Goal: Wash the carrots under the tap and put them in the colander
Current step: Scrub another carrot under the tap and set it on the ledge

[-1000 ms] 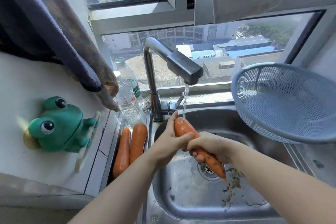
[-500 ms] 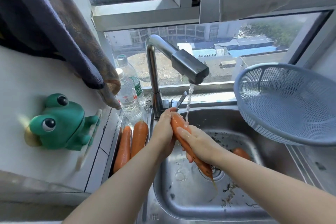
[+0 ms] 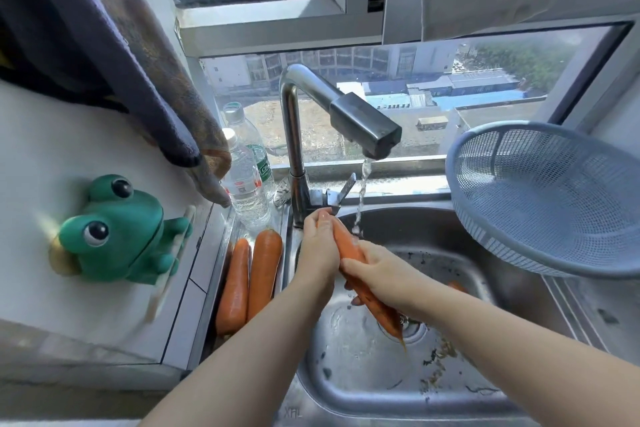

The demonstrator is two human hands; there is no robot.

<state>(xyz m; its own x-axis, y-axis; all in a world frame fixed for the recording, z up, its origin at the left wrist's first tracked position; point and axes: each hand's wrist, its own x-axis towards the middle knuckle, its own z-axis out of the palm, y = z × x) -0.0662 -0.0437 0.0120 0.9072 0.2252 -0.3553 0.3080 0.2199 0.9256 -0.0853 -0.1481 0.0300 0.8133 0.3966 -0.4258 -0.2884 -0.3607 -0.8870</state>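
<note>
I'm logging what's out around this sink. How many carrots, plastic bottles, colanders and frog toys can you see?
Carrots: 4 (held carrot, two lying side by side at left, one partly hidden)
Plastic bottles: 2
Colander: 1
Frog toy: 1
Total: 8

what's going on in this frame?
A person is washing a carrot under the running tap: the left hand grips its thick end, the right hand wraps its middle, tip over the sink drain. Two more carrots lie just left of the sink. No carrots visible in the colander on the right.
</note>
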